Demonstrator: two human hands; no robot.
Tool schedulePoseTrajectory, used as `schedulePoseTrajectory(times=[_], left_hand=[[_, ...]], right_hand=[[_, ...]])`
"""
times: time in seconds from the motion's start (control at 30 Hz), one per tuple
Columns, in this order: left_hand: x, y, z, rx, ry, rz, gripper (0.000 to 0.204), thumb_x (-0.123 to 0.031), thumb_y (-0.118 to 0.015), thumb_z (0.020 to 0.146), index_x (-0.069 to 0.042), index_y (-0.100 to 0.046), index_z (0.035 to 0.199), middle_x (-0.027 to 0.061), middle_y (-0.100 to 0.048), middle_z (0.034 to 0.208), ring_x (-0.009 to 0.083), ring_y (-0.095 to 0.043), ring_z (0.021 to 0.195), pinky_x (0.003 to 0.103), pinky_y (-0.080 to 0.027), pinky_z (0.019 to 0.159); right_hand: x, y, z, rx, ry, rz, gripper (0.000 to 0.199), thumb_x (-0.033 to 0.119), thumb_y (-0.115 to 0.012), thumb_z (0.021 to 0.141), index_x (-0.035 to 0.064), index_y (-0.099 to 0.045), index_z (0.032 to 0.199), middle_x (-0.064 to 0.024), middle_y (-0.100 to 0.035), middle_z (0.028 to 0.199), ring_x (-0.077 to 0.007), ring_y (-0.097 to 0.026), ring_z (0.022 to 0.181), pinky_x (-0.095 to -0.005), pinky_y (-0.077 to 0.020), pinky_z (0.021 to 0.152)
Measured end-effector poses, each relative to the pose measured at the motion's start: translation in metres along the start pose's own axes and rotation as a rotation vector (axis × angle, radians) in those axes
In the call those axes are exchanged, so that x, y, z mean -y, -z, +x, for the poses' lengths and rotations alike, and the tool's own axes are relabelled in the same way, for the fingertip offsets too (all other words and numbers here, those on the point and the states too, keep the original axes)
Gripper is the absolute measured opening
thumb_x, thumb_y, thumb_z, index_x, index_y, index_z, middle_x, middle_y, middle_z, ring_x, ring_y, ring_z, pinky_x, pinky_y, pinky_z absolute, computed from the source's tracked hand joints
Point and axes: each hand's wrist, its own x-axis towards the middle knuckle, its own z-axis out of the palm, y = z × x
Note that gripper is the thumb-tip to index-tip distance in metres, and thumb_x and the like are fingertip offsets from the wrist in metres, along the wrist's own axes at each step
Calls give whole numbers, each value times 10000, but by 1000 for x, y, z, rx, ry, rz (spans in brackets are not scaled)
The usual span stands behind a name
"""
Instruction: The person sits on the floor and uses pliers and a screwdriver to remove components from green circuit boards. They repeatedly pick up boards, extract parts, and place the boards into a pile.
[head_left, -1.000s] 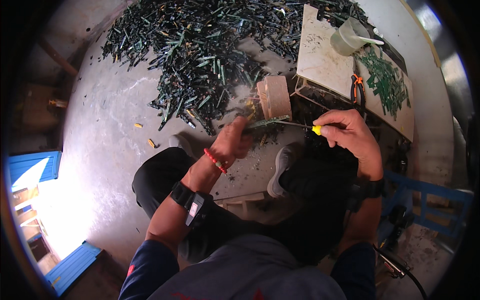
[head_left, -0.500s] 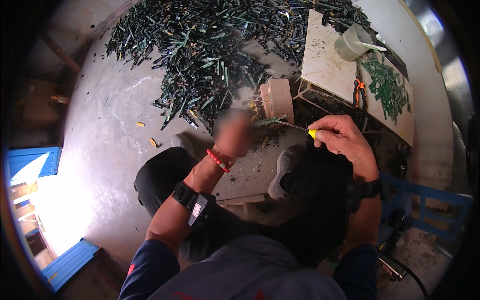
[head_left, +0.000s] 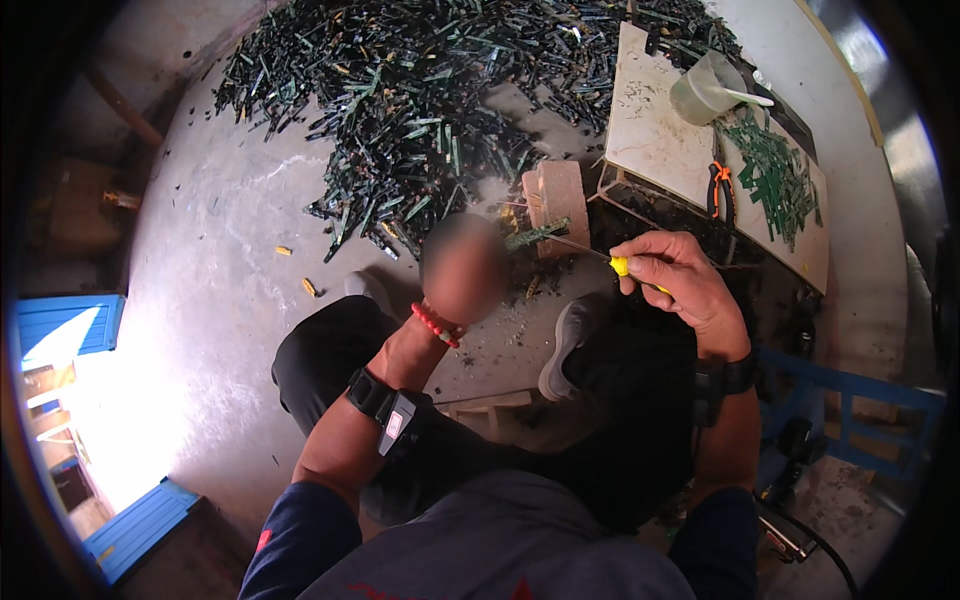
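Observation:
My right hand (head_left: pixel 675 278) is closed on the yellow handle of a screwdriver (head_left: pixel 619 265). The thin metal shaft points left, its tip at the end of a narrow green circuit-board strip (head_left: pixel 537 234). That strip sticks out of my left hand (head_left: pixel 464 268), which is closed on it; a blur covers the fingers, so their exact grip is hidden. Just behind the strip stands a reddish brick block (head_left: pixel 557 205), partly overlapped by it. A red bead bracelet (head_left: pixel 437 326) circles my left wrist.
A big heap of dark green strips (head_left: pixel 400 110) spreads over the floor ahead. At right, a pale board (head_left: pixel 650 130) carries a translucent jug (head_left: pixel 697 92), orange-handled pliers (head_left: pixel 720 190) and a pile of green strips (head_left: pixel 775 180). Two yellowish pieces (head_left: pixel 308 287) lie on the floor at left.
The strip's right end has tilted up and its angle has changed. My right hand and the screwdriver have shifted slightly left. My left hand has moved a little.

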Motion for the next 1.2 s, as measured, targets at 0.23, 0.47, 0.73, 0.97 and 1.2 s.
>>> schedulePoseTrajectory(times=[0.23,0.47,0.73,0.97,1.2], left_hand=[[19,-27,-21,99,20,-102,270,-59,-575,784,-4,-550,1047,138,-561,1006,257,-549,920,375,-461,846],[18,1,-12,-41,-310,463,218,-103,-548,804,22,-569,981,149,-553,1009,283,-542,924,407,-464,842],[18,-5,-17,-6,-534,1084,83,-74,-603,765,-7,-619,813,134,-596,846,259,-573,780,387,-492,728],[13,-11,3,-150,417,-304,331,-318,-506,848,-111,-415,605,1,-374,536,127,-333,443,260,-284,408],[-26,30,28,399,1389,-1384,428,-396,-395,906,-144,-306,571,-43,-240,475,96,-200,388,258,-165,367]], right_hand=[[-16,-13,8,-173,531,-733,156,33,-631,816,-11,-657,964,-64,-681,828,-103,-586,623,-238,-491,603],[-8,-23,6,-54,25,116,176,96,-587,880,8,-637,1024,-59,-597,714,-19,-397,469,-157,-293,393],[-8,-17,9,-67,142,-229,177,79,-605,861,-9,-636,1012,-53,-627,756,-51,-483,540,-185,-381,479],[-1,-13,5,-19,255,-409,162,34,-598,845,-20,-643,992,-35,-635,742,-45,-539,619,-198,-428,546],[3,1,0,-50,224,-456,169,74,-608,851,1,-653,996,-45,-634,734,-51,-509,565,-188,-400,505]])
